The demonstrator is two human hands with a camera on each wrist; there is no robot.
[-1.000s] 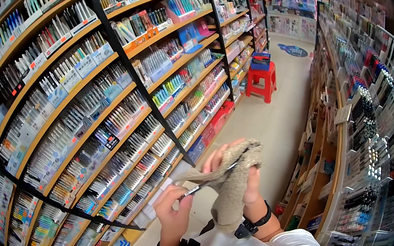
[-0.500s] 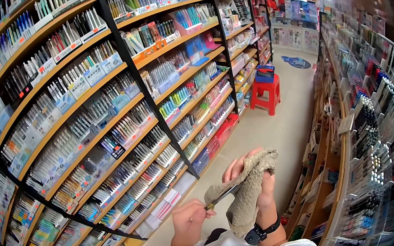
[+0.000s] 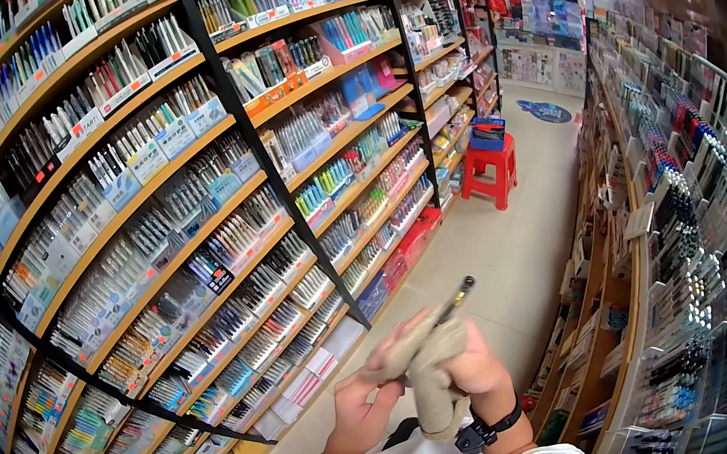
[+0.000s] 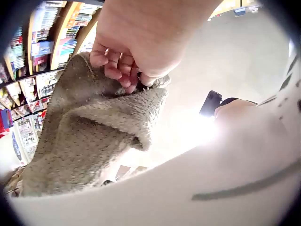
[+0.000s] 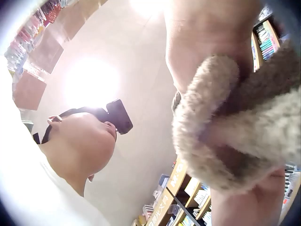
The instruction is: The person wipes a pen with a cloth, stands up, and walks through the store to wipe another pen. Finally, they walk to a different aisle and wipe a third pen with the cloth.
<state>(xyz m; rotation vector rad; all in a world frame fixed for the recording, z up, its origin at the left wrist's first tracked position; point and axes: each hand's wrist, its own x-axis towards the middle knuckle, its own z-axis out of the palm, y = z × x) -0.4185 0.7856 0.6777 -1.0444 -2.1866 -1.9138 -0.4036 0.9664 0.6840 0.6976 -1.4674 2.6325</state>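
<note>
A fuzzy grey-brown cloth is bunched between both hands, its lower end hanging. Out of its top slants a slender dark pen with a black end and a gold band; the cloth covers its middle. The right hand grips the cloth round the pen. With curled fingers the left hand pinches the pen's lower end, beside a cloth fold. In the left wrist view the left hand has its fingertips at the edge of the cloth. Folds of cloth hide most of the right fingers in the right wrist view.
Tall shelves packed with pens line the left side. Racks of pens and stationery run along the right. Between them a pale floor leads to a red stool with a blue box on it.
The left hand has moved up and right, close to the right hand. The cloth is now gathered round the pen, whose black end sticks out beyond it. The head view has shifted slightly.
</note>
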